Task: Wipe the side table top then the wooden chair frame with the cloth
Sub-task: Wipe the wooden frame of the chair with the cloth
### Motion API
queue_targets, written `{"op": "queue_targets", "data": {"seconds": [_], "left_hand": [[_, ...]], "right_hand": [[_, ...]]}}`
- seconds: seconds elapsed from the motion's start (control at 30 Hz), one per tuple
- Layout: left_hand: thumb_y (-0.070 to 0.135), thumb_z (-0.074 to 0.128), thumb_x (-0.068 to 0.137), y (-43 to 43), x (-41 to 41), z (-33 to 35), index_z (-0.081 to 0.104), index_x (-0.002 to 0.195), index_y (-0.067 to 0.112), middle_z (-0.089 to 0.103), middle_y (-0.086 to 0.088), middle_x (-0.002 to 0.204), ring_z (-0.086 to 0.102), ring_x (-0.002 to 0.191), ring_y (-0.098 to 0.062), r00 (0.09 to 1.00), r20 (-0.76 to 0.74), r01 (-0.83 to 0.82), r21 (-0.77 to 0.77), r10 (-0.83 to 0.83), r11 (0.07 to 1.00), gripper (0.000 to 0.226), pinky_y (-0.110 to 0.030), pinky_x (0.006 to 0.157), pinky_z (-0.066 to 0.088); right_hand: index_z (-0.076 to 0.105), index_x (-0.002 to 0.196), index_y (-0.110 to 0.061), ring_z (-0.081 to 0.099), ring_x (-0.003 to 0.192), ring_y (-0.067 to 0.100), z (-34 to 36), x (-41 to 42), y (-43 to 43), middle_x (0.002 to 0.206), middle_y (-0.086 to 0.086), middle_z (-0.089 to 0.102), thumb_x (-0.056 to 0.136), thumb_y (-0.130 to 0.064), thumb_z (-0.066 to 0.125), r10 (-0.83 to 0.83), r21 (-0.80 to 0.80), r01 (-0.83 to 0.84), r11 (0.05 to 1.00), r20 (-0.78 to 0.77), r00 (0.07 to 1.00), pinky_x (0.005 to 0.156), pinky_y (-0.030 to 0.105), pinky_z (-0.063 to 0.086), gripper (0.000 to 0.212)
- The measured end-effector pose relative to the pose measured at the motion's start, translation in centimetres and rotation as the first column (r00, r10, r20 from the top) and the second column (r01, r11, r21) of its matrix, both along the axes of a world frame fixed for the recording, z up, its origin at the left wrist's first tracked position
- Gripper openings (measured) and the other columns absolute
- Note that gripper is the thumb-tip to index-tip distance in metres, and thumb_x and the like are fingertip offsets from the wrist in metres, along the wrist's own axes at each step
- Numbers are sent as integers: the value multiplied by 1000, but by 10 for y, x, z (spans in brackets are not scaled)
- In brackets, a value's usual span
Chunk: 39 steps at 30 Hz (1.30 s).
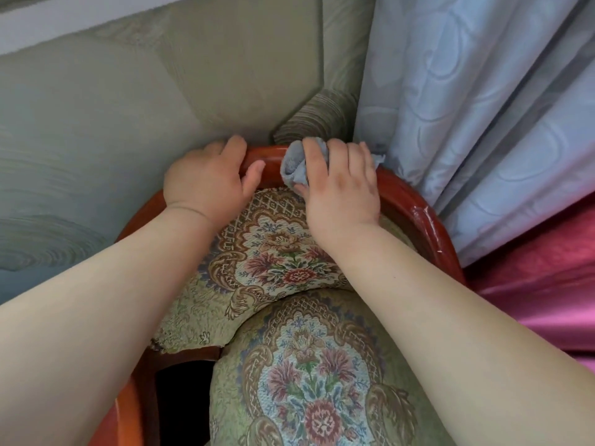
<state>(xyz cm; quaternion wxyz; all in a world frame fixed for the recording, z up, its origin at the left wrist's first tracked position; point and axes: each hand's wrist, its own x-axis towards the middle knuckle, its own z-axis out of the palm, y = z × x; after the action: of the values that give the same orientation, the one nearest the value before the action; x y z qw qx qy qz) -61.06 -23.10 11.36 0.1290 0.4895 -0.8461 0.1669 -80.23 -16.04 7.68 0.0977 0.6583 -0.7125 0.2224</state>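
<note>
Reaching over the floral seat and the matching back pad with both bare forearms, up to the curved top of the red-brown frame. Little open room beyond that edge: wall close behind on the left, blue curtain touching the frame on the right, pink fabric below the curtain. Gripping the frame with the left hand, fingers hooked over the top, thumb on the front face. Pressing the bunched blue cloth onto the frame top with the right hand, palm down, fingers curled over the cloth, thumb tucked under it. Hands just beside each other, a short strip of bare frame between.
</note>
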Motion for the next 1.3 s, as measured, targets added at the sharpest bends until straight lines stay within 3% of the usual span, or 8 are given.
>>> {"op": "queue_targets", "data": {"seconds": [0.2,0.3,0.57,0.67,0.9,1.03,1.17,1.3], "left_hand": [[56,33,102,-2,2,-1,54,100,12,64,-18,87,61,70,-42,1000,13,-19,20,18,1000,49,-36,52,34],[54,36,102,-3,2,-3,55,98,12,63,-17,85,61,70,-42,999,17,-29,21,29,999,47,-36,52,34],[55,35,101,-3,0,-2,55,102,12,64,-18,87,61,71,-42,999,14,-42,48,41,998,47,-37,51,38],[55,35,101,2,1,2,56,103,13,64,-16,86,60,69,-40,999,7,-44,57,43,997,47,-35,50,36],[54,37,103,-1,2,4,60,104,13,64,-15,86,60,68,-40,1000,-3,-29,81,29,996,47,-33,51,32],[53,39,103,0,3,5,62,105,12,65,-16,87,60,68,-41,1000,-1,-3,85,3,996,47,-34,51,31],[54,38,103,0,6,4,64,116,14,67,-15,92,62,73,-42,1000,-6,9,73,-8,997,49,-36,51,36],[52,36,107,0,5,6,59,136,17,68,-17,109,63,84,-44,999,-10,51,87,-51,995,51,-43,56,47]], "right_hand": [[36,154,-9,47,126,42,-10,-28,19,134,18,51,96,-42,53,-92,47,92,995,-3,996,126,54,16,69],[36,154,-7,46,126,43,-11,-22,16,136,21,50,95,-39,60,-158,53,157,986,4,987,127,55,13,71],[41,154,-13,50,126,42,-7,-6,-3,137,17,54,95,-37,58,47,-39,-50,998,-65,997,125,51,19,67],[36,156,-12,49,122,42,-9,-24,8,136,19,52,95,-29,60,13,13,-12,1000,-93,996,124,52,21,68],[35,155,-7,46,129,45,-6,-25,18,138,23,50,93,-39,66,-166,91,173,981,-73,983,126,57,11,77],[31,160,-13,38,140,48,3,15,0,149,24,44,93,-38,66,-37,74,42,996,-73,997,128,56,6,79],[31,160,-16,41,138,43,4,5,5,146,21,46,92,-21,63,-14,41,17,999,-60,998,128,52,11,75],[25,161,-12,39,141,42,-10,-35,36,147,21,43,93,-20,65,-186,116,190,975,-44,982,128,53,10,80]]}}
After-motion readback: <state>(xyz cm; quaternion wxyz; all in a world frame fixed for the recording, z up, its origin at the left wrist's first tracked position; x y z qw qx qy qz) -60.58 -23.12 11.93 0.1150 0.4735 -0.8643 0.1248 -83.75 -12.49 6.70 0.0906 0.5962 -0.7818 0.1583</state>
